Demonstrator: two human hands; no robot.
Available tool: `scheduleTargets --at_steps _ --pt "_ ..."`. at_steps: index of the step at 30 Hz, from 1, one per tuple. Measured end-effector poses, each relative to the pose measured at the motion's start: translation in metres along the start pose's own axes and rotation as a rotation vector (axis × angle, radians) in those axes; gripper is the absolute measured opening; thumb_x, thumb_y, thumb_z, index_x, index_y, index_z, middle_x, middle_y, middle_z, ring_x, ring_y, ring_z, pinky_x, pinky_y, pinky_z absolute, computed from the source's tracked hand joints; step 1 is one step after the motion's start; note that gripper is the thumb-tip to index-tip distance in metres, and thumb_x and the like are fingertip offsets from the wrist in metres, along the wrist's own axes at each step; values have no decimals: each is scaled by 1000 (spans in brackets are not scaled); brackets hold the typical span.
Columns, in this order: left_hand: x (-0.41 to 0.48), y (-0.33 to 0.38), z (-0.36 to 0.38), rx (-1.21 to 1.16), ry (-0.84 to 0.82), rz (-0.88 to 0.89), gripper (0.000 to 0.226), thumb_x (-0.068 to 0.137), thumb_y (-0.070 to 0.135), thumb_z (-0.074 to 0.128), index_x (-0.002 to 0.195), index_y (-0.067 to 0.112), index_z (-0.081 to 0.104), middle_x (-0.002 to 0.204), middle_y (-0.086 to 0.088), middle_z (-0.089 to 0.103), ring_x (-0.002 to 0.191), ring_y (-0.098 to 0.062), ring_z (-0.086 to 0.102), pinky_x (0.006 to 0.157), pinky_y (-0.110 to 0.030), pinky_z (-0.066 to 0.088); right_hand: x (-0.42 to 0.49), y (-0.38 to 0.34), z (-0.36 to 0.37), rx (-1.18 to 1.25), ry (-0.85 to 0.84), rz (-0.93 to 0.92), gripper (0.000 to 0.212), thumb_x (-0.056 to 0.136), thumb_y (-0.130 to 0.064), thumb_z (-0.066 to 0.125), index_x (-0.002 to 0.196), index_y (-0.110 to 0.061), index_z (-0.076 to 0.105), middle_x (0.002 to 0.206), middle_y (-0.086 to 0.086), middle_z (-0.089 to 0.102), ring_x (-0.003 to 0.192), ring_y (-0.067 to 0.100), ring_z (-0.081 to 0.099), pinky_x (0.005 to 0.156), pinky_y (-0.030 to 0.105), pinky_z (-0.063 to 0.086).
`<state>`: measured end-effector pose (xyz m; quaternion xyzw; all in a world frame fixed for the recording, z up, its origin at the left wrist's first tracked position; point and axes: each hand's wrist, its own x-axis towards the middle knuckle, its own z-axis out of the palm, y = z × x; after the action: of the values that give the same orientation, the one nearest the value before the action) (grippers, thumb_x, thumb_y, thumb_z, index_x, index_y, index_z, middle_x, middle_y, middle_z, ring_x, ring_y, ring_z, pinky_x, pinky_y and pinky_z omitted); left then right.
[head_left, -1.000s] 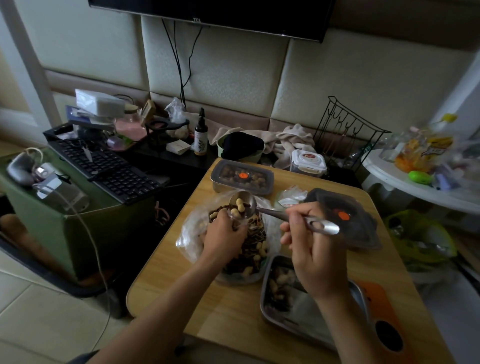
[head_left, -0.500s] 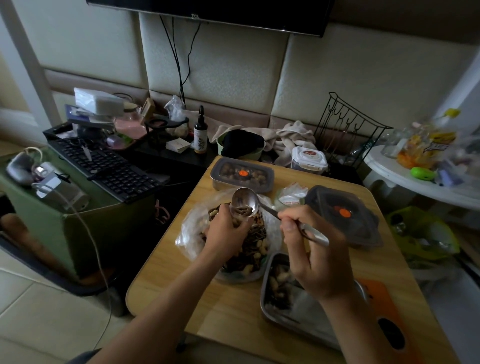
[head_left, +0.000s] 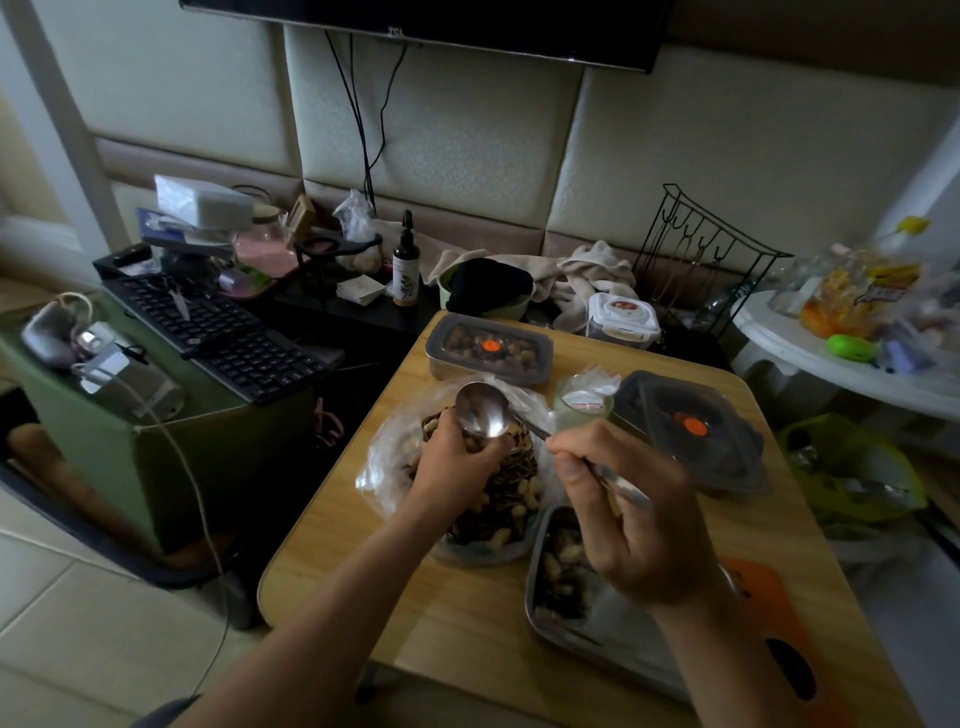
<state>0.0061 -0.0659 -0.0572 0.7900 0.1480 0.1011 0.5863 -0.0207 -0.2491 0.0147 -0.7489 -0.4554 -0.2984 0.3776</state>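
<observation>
A lived-in home room. A wall TV hangs over padded panels. A keyboard, towels and a bottle clutter the side.

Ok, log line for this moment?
right hand: holds spoon | spoon: empty, above snack bag | left hand: on mix below spoon

The left hand covers the middle of the bag of nut mix. Its fingertips are tucked under the bowl of the spoon, so what they hold cannot be told. The right hand hides part of the spoon's handle and the upper end of the metal tray. The television is cut off by the top edge, and the orange item by the bottom edge. Packets on the white table at right are blurred. The dropper bottle label is too small to read.
</observation>
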Motion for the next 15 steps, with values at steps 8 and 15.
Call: scheduleTargets --at_steps 8,15 --pt "-2 -1 -3 -69 -3 -22 32 94 41 68 119 26 55 113 10 60 105 -13 60 92 -40 54 1 3 1 -72 217 156 21 106 -17 45 101 -10 64 75 -1 64 60 10 61 47 33 50" --pt "-7 12 -12 -162 91 171 12 99 31 63 108 27 55 105 4 63 96 -18 65 83 -42 60 1 7 1 -9 374 450 27 110 -28 47 98 -8 61 70 -8 68 56 5 69 45 30 55"
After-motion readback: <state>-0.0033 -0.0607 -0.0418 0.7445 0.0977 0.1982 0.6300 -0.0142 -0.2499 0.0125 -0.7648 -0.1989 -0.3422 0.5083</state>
